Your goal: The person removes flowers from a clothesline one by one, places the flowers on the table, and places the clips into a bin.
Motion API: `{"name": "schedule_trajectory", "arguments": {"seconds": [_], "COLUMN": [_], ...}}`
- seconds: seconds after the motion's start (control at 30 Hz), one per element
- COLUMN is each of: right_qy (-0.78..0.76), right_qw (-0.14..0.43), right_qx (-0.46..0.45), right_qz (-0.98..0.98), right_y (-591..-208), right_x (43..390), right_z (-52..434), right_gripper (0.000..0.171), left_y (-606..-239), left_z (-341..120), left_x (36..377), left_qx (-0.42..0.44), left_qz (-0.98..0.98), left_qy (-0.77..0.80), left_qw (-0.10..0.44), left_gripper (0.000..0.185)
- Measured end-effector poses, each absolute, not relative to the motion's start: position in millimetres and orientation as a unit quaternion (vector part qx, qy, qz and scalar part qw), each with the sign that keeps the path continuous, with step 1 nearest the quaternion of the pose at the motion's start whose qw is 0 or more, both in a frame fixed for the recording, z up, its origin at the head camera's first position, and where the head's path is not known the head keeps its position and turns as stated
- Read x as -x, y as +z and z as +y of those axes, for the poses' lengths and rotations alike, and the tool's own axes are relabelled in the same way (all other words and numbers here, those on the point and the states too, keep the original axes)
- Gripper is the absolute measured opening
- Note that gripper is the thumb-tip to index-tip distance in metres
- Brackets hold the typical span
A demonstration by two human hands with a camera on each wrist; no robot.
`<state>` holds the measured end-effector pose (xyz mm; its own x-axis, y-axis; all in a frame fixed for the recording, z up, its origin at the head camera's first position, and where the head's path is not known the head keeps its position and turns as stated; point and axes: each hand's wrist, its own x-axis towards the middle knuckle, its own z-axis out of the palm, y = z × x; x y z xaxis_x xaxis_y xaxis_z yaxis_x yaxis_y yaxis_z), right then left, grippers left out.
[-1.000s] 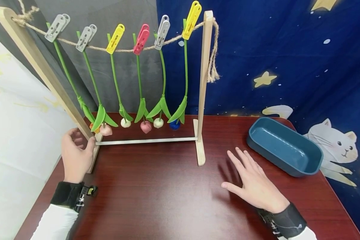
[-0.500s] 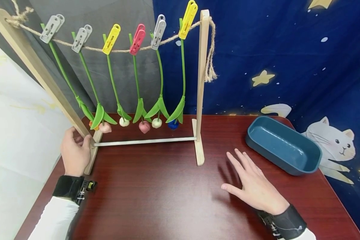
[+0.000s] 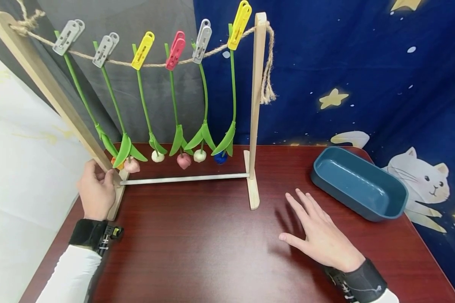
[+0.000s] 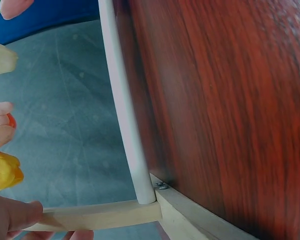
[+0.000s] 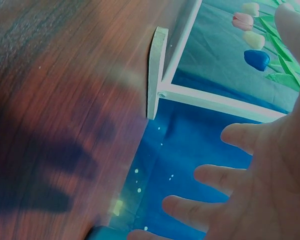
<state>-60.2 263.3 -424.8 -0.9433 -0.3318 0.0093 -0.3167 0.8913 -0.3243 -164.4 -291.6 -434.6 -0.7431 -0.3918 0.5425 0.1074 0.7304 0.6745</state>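
Wooden rack (image 3: 255, 97) on red-brown table (image 3: 189, 248) | starry blue curtain (image 3: 307, 50) behind | left hand (image 3: 96, 193) gripping its post (image 3: 52, 90), right hand (image 3: 322, 235) spread

Layout: rack (image 3: 186, 178) at left rear, tray (image 3: 358, 183) at right rear of the surface (image 3: 197, 244).
A cord (image 3: 157, 65) spans the left post (image 3: 50, 85) and the right post (image 3: 256, 97); six clips (image 3: 175, 50) sit along it, with one of the flowers (image 3: 177, 139) hanging head down under each. The crossbar (image 4: 123, 105) joins the posts near their feet. The left hand (image 3: 96, 189) is at the lower left post — fingers around it. The right hand (image 3: 322, 235) is over the surface, right of the right post, with the tray behind and to its right. A curtain (image 3: 299, 80) hangs behind the rack.
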Motion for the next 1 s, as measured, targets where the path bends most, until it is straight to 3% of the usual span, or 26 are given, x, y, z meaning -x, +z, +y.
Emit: {"name": "schedule_trajectory", "arguments": {"seconds": [0.5,1.0], "right_qy": [-0.167,-0.164], "right_qw": [0.024,0.026], "right_qx": [0.178,0.181], "right_qz": [0.969,0.969], "right_y": [-425.4,-425.5], "right_x": [66.8,62.5], "right_z": [241.7,238.1], "right_gripper": [0.102,0.104], "left_y": [-434.9,-437.6], "left_z": [-296.8,-268.4], "left_x": [167.0,170.9], "left_qx": [-0.073,-0.029], "left_qz": [-0.861,-0.856], "left_qy": [-0.369,-0.404], "left_qw": [0.341,0.322], "left_gripper": [0.033,0.033]}}
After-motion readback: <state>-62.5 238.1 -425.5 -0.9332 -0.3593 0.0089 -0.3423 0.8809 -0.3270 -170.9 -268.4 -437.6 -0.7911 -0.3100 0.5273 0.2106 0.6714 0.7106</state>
